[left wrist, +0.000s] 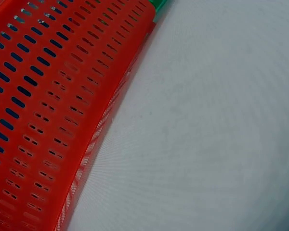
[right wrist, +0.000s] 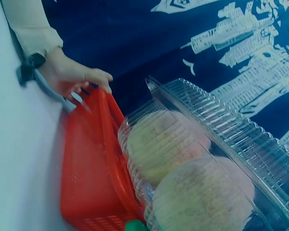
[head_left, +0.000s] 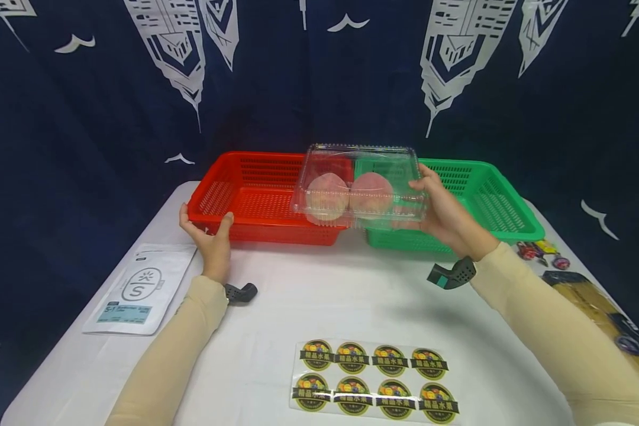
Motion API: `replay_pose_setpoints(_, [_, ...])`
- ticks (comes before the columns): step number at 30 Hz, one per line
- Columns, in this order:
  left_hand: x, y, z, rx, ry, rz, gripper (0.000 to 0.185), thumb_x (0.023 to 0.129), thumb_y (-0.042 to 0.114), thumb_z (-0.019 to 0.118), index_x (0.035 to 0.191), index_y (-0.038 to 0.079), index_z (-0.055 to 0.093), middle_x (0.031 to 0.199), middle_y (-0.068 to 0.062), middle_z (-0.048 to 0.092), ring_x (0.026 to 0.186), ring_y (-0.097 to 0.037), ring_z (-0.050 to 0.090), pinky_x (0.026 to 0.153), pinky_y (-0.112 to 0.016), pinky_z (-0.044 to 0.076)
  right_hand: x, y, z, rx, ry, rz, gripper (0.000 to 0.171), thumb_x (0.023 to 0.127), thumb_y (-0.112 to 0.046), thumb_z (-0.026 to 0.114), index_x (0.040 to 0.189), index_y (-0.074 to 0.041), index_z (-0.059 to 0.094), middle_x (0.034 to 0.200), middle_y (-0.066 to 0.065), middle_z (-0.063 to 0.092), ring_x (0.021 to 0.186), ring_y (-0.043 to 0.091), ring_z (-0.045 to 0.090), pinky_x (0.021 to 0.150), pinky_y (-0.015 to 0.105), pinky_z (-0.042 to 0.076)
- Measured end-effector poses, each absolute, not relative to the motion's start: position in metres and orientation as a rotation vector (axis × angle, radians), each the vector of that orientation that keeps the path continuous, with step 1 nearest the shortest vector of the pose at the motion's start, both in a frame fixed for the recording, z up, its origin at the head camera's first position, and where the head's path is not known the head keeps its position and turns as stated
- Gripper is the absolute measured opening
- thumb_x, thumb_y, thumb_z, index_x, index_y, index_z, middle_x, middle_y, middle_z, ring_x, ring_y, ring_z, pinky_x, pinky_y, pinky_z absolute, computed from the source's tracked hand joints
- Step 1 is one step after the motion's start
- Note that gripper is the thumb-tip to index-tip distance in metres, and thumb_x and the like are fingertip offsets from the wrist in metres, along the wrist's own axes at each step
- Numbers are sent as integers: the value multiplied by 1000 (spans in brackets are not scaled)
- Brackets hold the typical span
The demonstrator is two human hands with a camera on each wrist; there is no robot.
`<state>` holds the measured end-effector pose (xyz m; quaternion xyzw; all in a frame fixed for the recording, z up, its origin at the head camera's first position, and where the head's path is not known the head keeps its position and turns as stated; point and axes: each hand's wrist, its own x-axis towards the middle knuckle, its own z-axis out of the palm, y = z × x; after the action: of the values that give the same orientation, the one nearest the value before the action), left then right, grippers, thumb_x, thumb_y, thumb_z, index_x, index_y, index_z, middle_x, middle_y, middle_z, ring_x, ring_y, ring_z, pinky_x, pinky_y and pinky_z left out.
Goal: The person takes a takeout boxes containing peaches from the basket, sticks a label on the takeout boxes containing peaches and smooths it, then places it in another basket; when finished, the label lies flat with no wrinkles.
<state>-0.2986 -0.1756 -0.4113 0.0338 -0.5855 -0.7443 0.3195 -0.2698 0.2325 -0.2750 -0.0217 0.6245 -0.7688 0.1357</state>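
Note:
My right hand (head_left: pixel 436 207) grips the right end of a clear plastic clamshell box (head_left: pixel 389 155), thumb on the near side. Inside the box sit two pinkish-yellow peaches (head_left: pixel 327 195), also seen close up in the right wrist view as peaches (right wrist: pixel 202 197) behind ribbed plastic. The box is held up over the inner ends of a red basket (head_left: pixel 277 232) and a green basket (head_left: pixel 506 207). At the red basket's front left corner, my left hand (head_left: pixel 213 245) holds the rim between thumb and fingers. The red basket's slotted wall (left wrist: pixel 62 96) fills the left of the left wrist view.
A sheet of round fruit stickers (head_left: pixel 375 381) lies at the table's front. To the left is a white pouch (head_left: pixel 138 290). Along the right edge lie small colourful packaged items (head_left: pixel 543 253) and a brown package (head_left: pixel 591 302). A dark blue patterned curtain (head_left: pixel 309 89) hangs behind.

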Motion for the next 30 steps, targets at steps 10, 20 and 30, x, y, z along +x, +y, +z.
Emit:
replay_pose_setpoints(10, [-301,-178,-412,77,-1523,-1964,96,98,10,71,169,23,8,173,-1,19,157,-19,26,126,-27,32,-241,240,-284,-123,1863,-2192,82,111,-24,37,171,-39,-16,179,16,-12,159,54,20,87,37,63])
replay_pose_setpoints(20, [-300,-177,-413,89,-1544,-1982,98,98,12,72,170,26,6,174,1,17,158,-16,24,127,-26,30,-211,248,-298,-161,1892,-2173,84,109,-24,39,171,-38,-15,178,24,-7,159,53,22,91,36,61])
replay_pose_setpoints(30, [-299,-176,-411,87,-1548,-1972,99,98,12,72,170,24,5,175,1,16,158,-15,24,126,-22,28,-189,253,-311,-203,1916,-2158,83,109,-24,42,172,-38,-11,176,27,6,157,54,22,112,56,50])
